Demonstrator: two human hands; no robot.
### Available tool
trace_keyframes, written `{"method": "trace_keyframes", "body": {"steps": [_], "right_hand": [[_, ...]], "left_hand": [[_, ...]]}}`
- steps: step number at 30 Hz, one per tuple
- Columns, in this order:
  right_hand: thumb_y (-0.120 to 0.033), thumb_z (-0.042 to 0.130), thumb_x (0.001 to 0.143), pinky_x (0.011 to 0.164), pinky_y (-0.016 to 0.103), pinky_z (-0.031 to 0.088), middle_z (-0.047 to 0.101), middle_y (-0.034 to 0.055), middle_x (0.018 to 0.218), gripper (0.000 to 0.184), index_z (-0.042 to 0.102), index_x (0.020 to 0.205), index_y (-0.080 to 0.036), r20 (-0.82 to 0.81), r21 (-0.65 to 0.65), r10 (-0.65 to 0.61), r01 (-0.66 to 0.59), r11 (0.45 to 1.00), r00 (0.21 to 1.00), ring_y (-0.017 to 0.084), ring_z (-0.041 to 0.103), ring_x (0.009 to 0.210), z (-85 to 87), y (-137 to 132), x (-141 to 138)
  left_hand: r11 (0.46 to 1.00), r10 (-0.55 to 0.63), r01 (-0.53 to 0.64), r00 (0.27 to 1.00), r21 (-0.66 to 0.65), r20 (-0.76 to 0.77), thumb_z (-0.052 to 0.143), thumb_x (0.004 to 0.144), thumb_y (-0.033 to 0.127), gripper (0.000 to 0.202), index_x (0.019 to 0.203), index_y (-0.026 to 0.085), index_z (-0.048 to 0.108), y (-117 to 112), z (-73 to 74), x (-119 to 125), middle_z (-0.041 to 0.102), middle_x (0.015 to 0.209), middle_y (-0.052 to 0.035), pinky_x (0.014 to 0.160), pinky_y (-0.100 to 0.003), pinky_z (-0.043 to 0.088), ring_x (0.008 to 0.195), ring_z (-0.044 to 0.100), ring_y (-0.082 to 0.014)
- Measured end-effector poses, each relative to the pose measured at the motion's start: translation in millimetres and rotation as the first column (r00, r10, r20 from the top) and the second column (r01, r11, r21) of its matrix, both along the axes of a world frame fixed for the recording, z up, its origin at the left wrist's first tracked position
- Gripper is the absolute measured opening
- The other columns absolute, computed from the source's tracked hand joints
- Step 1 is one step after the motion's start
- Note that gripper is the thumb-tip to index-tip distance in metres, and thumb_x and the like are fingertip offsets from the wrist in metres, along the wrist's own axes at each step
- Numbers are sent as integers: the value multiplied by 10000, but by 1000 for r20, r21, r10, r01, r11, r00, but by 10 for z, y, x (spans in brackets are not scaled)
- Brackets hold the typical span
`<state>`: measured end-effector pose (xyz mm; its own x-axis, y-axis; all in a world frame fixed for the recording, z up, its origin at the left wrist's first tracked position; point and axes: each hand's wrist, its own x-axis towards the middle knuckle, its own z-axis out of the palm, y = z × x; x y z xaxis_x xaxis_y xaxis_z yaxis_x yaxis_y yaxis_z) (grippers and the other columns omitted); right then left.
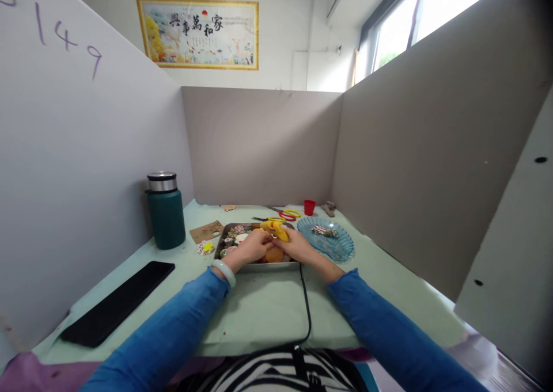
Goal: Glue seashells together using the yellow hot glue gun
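My right hand (299, 247) is closed around a yellow glue gun (279, 229), its body pointing left over a metal tray (276, 267). Close beside it, the fingers of my left hand (254, 247) are pinched together near the gun; whatever lies between them is too small to make out. Several round, patterned pieces (230, 241) fill the tray's left part. Below my fingers shows an orange round thing (273, 256). A black cord (307, 305) runs from the tray's front toward my lap.
Behind the tray lie scissors (288, 214). A blue glass plate (343, 247) with small pieces, a red cup (309, 208) and a brown lump (329, 207) are right. Leftward are a brown card (205, 232), flower piece (208, 247), green bottle (166, 219) and black flat slab (121, 303). Partitions (263, 144) enclose the table.
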<state>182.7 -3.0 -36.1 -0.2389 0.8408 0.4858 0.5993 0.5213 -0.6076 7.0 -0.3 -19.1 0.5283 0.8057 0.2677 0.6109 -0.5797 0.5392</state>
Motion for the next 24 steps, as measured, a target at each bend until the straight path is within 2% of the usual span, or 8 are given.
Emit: {"method": "trace_keyframes", "body": {"steps": [13,19,24], "right_hand": [[-394,612,811,791,342,493,714,78,1005,372,659,1094,-156,-37,-10,1,-1,1000,999,239,649,897,9,-18,-4],[-363,620,802,796,340,502,715,73,1013,360,651,1096,-157,-71,-38,16,-19,999,997,237,658,901,0,1,-4],[-332,630,783,801,348,511,714,73,1009,336,655,1067,-155,-107,-53,7,-13,999,994,240,658,905,-5,12,-3]], "left_hand": [[998,17,-16,1000,58,-22,528,801,253,183,745,139,660,-1,18,6,650,670,-45,583,-238,395,622,564,-160],[992,57,-52,998,115,-36,545,799,230,164,751,136,669,-26,39,21,675,755,-56,638,-240,410,682,574,-159],[992,69,-69,998,106,5,529,798,221,171,773,136,675,-8,22,27,683,787,-68,646,-241,430,713,588,-168]]}}
